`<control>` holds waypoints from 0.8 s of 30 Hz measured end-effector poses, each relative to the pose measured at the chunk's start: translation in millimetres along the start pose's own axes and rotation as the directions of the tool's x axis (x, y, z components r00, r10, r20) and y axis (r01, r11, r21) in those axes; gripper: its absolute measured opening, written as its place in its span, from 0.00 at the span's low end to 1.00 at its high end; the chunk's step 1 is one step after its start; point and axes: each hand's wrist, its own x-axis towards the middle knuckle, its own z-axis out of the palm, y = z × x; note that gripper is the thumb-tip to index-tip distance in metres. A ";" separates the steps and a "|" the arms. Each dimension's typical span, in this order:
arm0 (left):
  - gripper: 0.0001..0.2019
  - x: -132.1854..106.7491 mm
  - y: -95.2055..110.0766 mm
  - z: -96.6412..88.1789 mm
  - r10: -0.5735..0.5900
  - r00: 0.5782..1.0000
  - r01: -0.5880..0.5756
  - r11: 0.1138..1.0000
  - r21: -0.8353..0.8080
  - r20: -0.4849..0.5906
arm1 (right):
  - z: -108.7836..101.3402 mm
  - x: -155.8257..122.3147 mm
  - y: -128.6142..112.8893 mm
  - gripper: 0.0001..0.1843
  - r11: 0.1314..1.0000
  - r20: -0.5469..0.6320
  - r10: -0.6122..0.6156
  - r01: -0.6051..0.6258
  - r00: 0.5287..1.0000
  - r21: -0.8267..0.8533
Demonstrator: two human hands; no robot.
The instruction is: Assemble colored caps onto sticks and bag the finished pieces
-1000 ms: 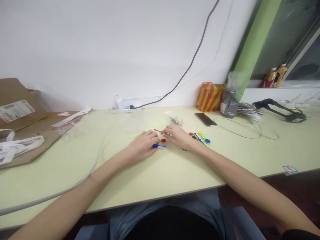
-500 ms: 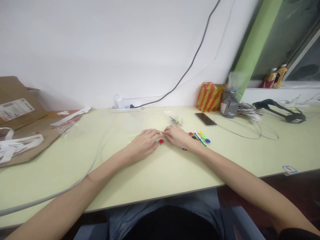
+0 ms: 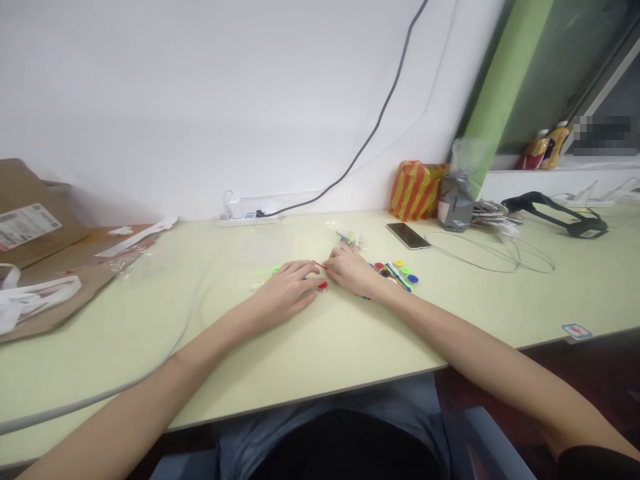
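My left hand (image 3: 284,288) rests on the table with its fingers bent and close together. A sliver of blue shows at its fingertips; what they hold is hidden. Beside its thumb sits a small clear pot with a red lid (image 3: 323,285). My right hand (image 3: 349,270) pinches a thin red stick (image 3: 321,265) that reaches toward the left fingertips. Partly behind the right wrist lies a group of small pots with coloured lids, among them a blue lid (image 3: 413,279) and a yellow lid (image 3: 399,263), along with blue and yellow strips (image 3: 398,276). Bright green pieces (image 3: 276,270) lie behind my left hand.
Beyond my hands lies a clear packet of small coloured parts (image 3: 350,240). A phone (image 3: 409,235), a striped bag (image 3: 417,191) and a black headset-like frame (image 3: 560,212) are to the right. A power strip (image 3: 247,219) stands by the wall, a cardboard box (image 3: 35,217) at left.
The red stick shows more plainly between my hands, and blue now appears at my left fingertips. My left fingers have shifted slightly over the red-lidded pot. The view has turned a little.
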 end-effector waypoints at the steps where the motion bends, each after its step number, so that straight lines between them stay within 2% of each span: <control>1: 0.14 0.1 0.6 -0.1 0.006 1.000 -0.006 1.000 -0.019 -0.009 | -0.2 0.0 -1.3 0.14 1.000 0.008 -0.015 0.015 1.000 0.002; 8: 0.08 1.9 1.9 -1.7 0.026 0.998 -0.032 0.994 -0.102 -0.056 | -2.8 3.6 -3.6 0.10 0.999 -0.028 -0.017 0.018 0.999 0.037; 11: 0.06 2.2 -0.6 -0.6 0.021 0.997 -0.029 0.991 -0.127 -0.069 | -5.4 2.7 -7.5 0.10 0.993 -0.112 0.040 -0.027 0.993 0.113; 15: 0.08 1.7 -6.7 3.5 -0.019 0.999 0.013 0.993 -0.121 -0.045 | -14.3 -2.2 -13.6 0.13 0.934 -0.277 0.185 -0.081 0.943 0.348; 17: 0.09 1.4 -9.6 6.2 -0.048 0.999 0.046 0.994 -0.101 -0.021 | -20.6 -5.0 -15.1 0.11 0.853 -0.278 0.209 -0.035 0.938 0.521; 19: 0.10 1.6 -11.2 8.6 -0.060 0.998 0.059 0.994 -0.089 -0.007 | -27.2 -7.2 -15.2 0.09 0.734 -0.205 0.155 0.026 0.967 0.678; 21: 0.09 2.4 -11.1 9.6 -0.047 0.999 0.045 0.994 -0.099 -0.019 | -33.1 -8.6 -14.8 0.08 0.637 -0.117 0.036 0.068 0.992 0.768; 24: 0.06 4.1 -8.4 7.2 -0.026 0.995 0.014 0.992 -0.125 -0.093 | -38.8 -9.7 -15.6 0.07 0.593 -0.047 -0.108 0.102 0.993 0.798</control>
